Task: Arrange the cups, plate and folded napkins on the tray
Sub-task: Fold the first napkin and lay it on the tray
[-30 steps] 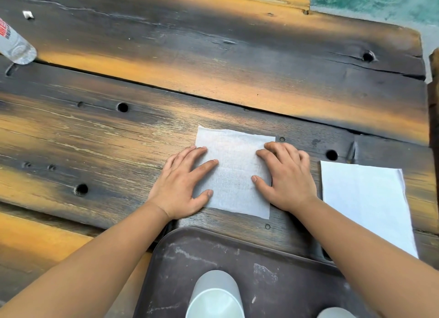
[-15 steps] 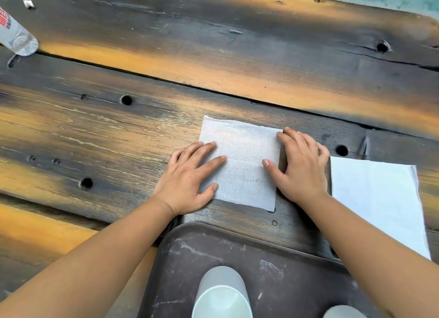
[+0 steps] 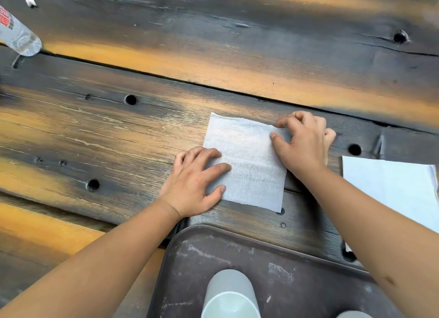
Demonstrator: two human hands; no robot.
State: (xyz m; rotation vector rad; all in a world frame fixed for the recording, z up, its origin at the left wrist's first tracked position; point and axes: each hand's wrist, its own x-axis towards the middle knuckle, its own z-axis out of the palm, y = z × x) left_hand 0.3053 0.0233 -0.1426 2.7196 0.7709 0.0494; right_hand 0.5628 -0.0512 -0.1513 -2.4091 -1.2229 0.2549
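Observation:
A white napkin [image 3: 247,160] lies flat on the dark wooden table, just beyond the tray. My left hand [image 3: 197,182] presses flat on its near left part, fingers spread. My right hand [image 3: 304,141] pinches the napkin's far right corner between thumb and curled fingers. The dark brown tray [image 3: 280,267] sits at the bottom centre with a white cup [image 3: 229,294] standing on it; the rim of a second cup [image 3: 354,315] peeks in at the bottom edge. A second white napkin [image 3: 394,189] lies to the right, partly under my right forearm.
A clear plastic bottle [image 3: 16,37] lies at the far left edge of the table. The planks have several round holes and a long gap between boards. A small white scrap [image 3: 31,2] lies at the top left.
My right hand has slid up the napkin's right edge to its far corner and curled its fingers to pinch it. My left hand stays pressed on the napkin.

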